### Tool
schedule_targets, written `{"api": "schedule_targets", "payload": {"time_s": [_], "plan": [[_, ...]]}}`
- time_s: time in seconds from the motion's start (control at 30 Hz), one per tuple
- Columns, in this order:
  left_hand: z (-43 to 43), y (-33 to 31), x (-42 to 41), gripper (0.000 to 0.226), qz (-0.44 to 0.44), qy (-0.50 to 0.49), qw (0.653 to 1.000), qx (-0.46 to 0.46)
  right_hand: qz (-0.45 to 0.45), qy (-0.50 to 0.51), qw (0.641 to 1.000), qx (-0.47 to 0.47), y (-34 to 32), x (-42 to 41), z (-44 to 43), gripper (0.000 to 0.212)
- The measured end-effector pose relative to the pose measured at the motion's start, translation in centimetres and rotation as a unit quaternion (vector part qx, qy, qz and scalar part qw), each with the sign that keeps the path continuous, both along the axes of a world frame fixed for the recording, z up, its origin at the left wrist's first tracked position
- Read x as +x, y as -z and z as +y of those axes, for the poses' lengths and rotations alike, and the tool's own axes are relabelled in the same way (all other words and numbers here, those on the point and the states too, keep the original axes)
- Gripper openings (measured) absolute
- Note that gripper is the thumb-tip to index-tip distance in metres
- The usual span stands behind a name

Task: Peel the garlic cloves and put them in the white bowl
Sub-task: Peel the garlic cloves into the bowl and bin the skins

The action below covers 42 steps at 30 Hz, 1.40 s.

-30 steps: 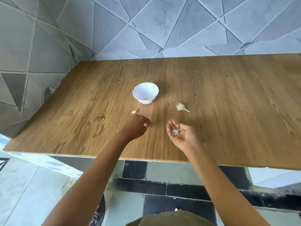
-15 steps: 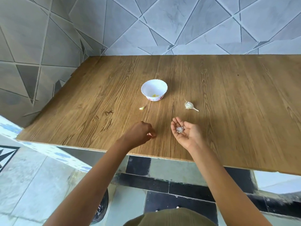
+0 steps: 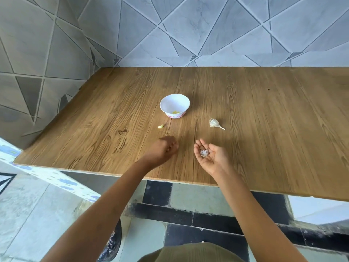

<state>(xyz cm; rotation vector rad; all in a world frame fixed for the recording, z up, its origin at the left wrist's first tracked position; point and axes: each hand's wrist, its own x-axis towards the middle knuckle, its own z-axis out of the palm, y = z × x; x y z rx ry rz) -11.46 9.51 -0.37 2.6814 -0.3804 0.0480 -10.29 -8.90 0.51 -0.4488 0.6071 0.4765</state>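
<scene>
Here | left hand (image 3: pixel 164 149) hovering near table (image 3: pixel 264 129) front edge, fingers curling together | right hand (image 3: pixel 212 157) cupping peels (image 3: pixel 204 153), fingers lying apart | bowl (image 3: pixel 167 106) sitting mid-table

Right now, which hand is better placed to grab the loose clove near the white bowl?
Left, probably. The left hand is just short of the clove, curled with nothing visible in it. The right hand lies palm up with garlic skins in it, farther from the clove.

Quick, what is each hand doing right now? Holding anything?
Left hand: fingers curled, knuckles up; whether it holds anything cannot be told.
Right hand: open, palm up, white garlic skins lying in it.
</scene>
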Motion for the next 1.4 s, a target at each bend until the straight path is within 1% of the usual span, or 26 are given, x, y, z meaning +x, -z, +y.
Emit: {"api": "schedule_targets", "payload": {"time_s": [0.03, 0.07, 0.1, 0.13, 0.2, 0.27, 0.33, 0.43, 0.5, 0.57, 0.63, 0.7, 0.77, 0.83, 0.9, 0.97, 1.03, 1.17, 1.4], "plan": [[-0.4, -0.6, 0.2, 0.02, -0.024, 0.001, 0.999, -0.048, 0.002, 0.0, 1.0, -0.002, 0.0, -0.1, -0.1, 0.033], [-1.1, -1.4, 0.3, 0.019, -0.037, 0.014, 0.997, -0.069, 0.005, 0.0, 1.0, -0.002, 0.0, -0.2, 0.0, 0.033], [-1.8, -2.0, 0.4, 0.016, -0.044, 0.037, 0.996, -0.071, 0.006, 0.002, 1.0, 0.0, 0.0, -0.3, 0.0, 0.033], [-2.6, -2.5, 0.5, 0.015, -0.054, 0.066, 0.994, -0.063, 0.008, 0.003, 1.0, 0.004, -0.1, -0.5, 0.1, 0.033], [-4.0, -3.0, 0.7, 0.017, -0.061, 0.097, 0.993, -0.006, 0.012, 0.005, 1.0, 0.005, -0.3, -0.6, 0.3, 0.033], [-5.0, -3.0, 0.6, 0.017, -0.056, 0.068, 0.995, 0.054, 0.012, 0.005, 1.0, -0.006, -0.3, -0.7, 0.4, 0.032], [-5.8, -3.0, 0.4, 0.016, -0.059, 0.024, 0.995, 0.071, 0.01, 0.004, 1.0, -0.009, -0.1, -0.6, 0.5, 0.03], [-6.4, -3.1, 0.3, 0.016, -0.061, 0.001, 0.997, 0.054, 0.008, 0.015, 1.0, 0.0, 0.1, -0.7, 0.3, 0.03], [-6.4, -3.2, 0.3, 0.018, -0.056, 0.011, 0.997, 0.053, 0.01, 0.024, 1.0, -0.005, -0.1, -0.8, 0.2, 0.029], [-6.4, -3.1, 0.3, 0.026, -0.048, 0.028, 0.998, 0.039, 0.012, 0.03, 0.999, -0.003, -0.3, -0.9, 0.2, 0.029], [-6.2, -2.9, 0.4, 0.037, -0.041, 0.039, 0.998, -0.005, 0.01, 0.029, 1.0, -0.001, -0.4, -1.0, 0.3, 0.03], [-6.0, -2.8, 0.4, 0.041, -0.041, 0.039, 0.996, -0.064, 0.004, 0.024, 1.0, -0.004, -0.5, -1.0, 0.4, 0.033], [-5.9, -2.9, 0.1, 0.033, -0.049, 0.019, 0.988, -0.143, 0.001, 0.025, 1.0, -0.006, -0.4, -1.0, 0.6, 0.033], [-5.7, -3.0, -0.3, 0.024, -0.047, -0.029, 0.976, -0.21, -0.004, 0.027, 1.0, -0.002, -0.3, -0.9, 0.7, 0.033], [-4.8, -2.5, -0.7, 0.016, -0.03, -0.091, 0.963, -0.253, -0.011, 0.027, 1.0, -0.003, -0.2, -0.9, 1.0, 0.032], [-3.6, -1.8, -1.1, 0.014, -0.001, -0.138, 0.943, -0.303, -0.018, 0.026, 0.999, -0.015, -0.1, -0.9, 1.4, 0.031], [-2.4, -1.2, -1.8, 0.014, 0.01, -0.178, 0.924, -0.339, -0.023, 0.011, 0.999, -0.03, -0.2, -0.8, 1.9, 0.031], [-0.8, -0.7, -3.2, 0.015, -0.003, -0.232, 0.906, -0.354, -0.026, -0.033, 0.998, -0.04, -0.5, -0.3, 2.7, 0.031], [-1.0, -0.6, -3.7, 0.015, -0.025, -0.291, 0.905, -0.31, -0.023, -0.109, 0.993, -0.046, -1.1, 0.9, 2.8, 0.032]]}}
